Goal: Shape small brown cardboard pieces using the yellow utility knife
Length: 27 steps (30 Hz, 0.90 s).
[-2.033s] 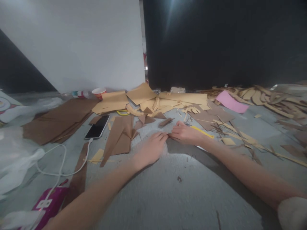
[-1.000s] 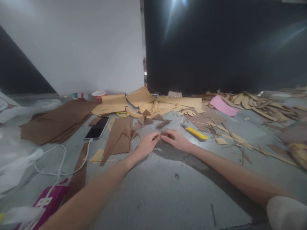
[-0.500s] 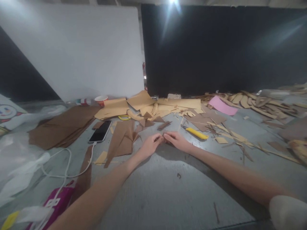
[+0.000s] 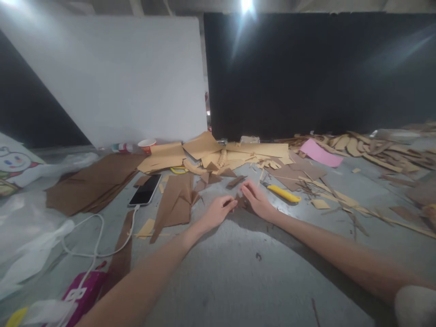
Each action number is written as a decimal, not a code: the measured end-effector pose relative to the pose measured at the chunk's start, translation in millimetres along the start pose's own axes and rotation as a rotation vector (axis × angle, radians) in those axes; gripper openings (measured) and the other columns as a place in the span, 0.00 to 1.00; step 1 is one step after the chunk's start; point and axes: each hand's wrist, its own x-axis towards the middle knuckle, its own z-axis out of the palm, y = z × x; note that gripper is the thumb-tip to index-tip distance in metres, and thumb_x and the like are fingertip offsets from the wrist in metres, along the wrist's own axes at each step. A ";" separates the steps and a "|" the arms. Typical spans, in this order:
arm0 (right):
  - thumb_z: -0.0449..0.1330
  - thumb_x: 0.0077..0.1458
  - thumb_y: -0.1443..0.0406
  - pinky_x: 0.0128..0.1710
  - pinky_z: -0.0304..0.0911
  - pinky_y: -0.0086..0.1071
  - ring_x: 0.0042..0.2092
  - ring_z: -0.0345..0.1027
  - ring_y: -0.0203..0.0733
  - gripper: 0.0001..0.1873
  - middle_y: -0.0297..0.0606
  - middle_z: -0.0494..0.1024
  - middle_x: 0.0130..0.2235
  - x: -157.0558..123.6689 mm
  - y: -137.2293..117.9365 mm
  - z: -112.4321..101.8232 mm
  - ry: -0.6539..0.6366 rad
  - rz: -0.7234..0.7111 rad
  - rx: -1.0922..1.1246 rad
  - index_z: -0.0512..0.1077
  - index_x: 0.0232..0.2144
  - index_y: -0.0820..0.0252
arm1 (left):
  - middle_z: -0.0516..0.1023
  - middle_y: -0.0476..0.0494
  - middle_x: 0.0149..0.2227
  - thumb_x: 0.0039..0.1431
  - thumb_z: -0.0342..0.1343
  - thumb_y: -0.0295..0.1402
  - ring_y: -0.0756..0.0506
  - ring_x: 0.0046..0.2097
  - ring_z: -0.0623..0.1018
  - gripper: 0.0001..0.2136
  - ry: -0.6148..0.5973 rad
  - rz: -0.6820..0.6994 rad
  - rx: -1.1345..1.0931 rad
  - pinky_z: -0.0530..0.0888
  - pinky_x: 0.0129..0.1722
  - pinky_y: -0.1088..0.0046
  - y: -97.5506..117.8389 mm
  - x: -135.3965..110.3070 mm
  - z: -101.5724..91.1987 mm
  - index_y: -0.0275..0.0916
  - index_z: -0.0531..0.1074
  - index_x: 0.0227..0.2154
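Note:
My left hand point(image 4: 218, 211) and my right hand point(image 4: 256, 199) meet on the grey floor point(image 4: 238, 277). Between their fingertips lies a small dark brown paper piece point(image 4: 241, 203). The left fingers are curled in a pinch at its left edge. Over its right part the right fingers are stretched out and press it down. Most of the piece is hidden by the fingers. A yellow utility knife point(image 4: 282, 193) lies just right of the right hand.
Folded brown paper point(image 4: 175, 200) and a phone point(image 4: 146, 190) on a white cable point(image 4: 98, 245) lie to the left. Tan cardboard scraps point(image 4: 204, 152), a pink sheet point(image 4: 320, 153) and strips spread along the back and right. A brown sheet stack point(image 4: 91, 181) sits far left.
Both hands stayed together on the small brown piece while the camera tilted up. The right fingers went from curled to stretched flat over the piece. The knife came into view from under the right hand.

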 end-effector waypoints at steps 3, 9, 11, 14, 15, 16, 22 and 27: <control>0.48 0.76 0.53 0.42 0.65 0.35 0.39 0.67 0.42 0.17 0.38 0.74 0.38 -1.7 -4.4 -2.2 0.007 -0.103 -0.053 0.68 0.41 0.56 | 0.76 0.49 0.27 0.73 0.48 0.51 0.47 0.30 0.74 0.23 0.083 -0.060 -0.013 0.66 0.34 0.72 -1.6 0.4 -0.3 0.40 0.70 0.28; 0.53 0.74 0.59 0.46 0.65 0.38 0.43 0.68 0.44 0.08 0.39 0.72 0.41 -2.9 -10.8 -0.5 -0.116 -0.179 -0.083 0.70 0.45 0.55 | 0.77 0.49 0.26 0.71 0.52 0.46 0.46 0.31 0.76 0.19 0.158 -0.089 0.008 0.67 0.33 0.73 -2.3 1.1 -0.1 0.40 0.72 0.27; 0.54 0.73 0.60 0.47 0.65 0.39 0.43 0.68 0.44 0.07 0.39 0.72 0.41 -3.0 -8.7 1.1 -0.113 -0.182 -0.090 0.70 0.46 0.54 | 0.78 0.48 0.26 0.71 0.52 0.45 0.46 0.31 0.76 0.18 0.174 -0.085 0.007 0.67 0.33 0.73 -2.5 1.0 0.4 0.40 0.72 0.27; 0.56 0.71 0.61 0.46 0.66 0.39 0.43 0.68 0.45 0.08 0.40 0.73 0.42 -2.7 -4.6 2.1 -0.075 -0.188 -0.093 0.69 0.49 0.54 | 0.78 0.48 0.26 0.71 0.53 0.44 0.46 0.31 0.77 0.18 0.172 -0.085 0.000 0.67 0.34 0.73 -2.2 0.4 1.0 0.40 0.73 0.28; 0.57 0.71 0.61 0.46 0.66 0.39 0.43 0.68 0.45 0.08 0.40 0.73 0.43 -2.5 -3.9 1.9 -0.070 -0.193 -0.091 0.70 0.49 0.55 | 0.78 0.48 0.26 0.71 0.53 0.44 0.46 0.31 0.76 0.17 0.168 -0.084 -0.003 0.67 0.34 0.73 -1.7 0.1 1.1 0.39 0.73 0.28; 0.57 0.71 0.61 0.46 0.66 0.39 0.43 0.68 0.45 0.07 0.40 0.73 0.43 -2.0 -3.7 1.5 -0.074 -0.201 -0.090 0.70 0.49 0.55 | 0.78 0.48 0.26 0.71 0.53 0.43 0.46 0.30 0.76 0.17 0.165 -0.083 -0.004 0.67 0.34 0.73 -1.1 -0.3 1.1 0.39 0.73 0.28; 0.60 0.71 0.60 0.46 0.67 0.38 0.44 0.70 0.44 0.06 0.40 0.74 0.42 1.2 -3.4 0.9 -0.108 -0.239 -0.056 0.74 0.42 0.55 | 0.76 0.49 0.24 0.69 0.56 0.46 0.48 0.26 0.72 0.19 0.174 -0.103 -0.076 0.65 0.30 0.73 0.3 -0.3 -0.1 0.39 0.74 0.26; 0.59 0.71 0.61 0.44 0.69 0.38 0.44 0.71 0.44 0.08 0.42 0.75 0.43 2.2 1.2 1.9 -0.063 -0.254 -0.034 0.77 0.47 0.54 | 0.82 0.44 0.29 0.63 0.62 0.51 0.45 0.32 0.79 0.20 0.157 -0.116 -0.280 0.73 0.36 0.71 -7.0 4.6 -3.2 0.37 0.79 0.29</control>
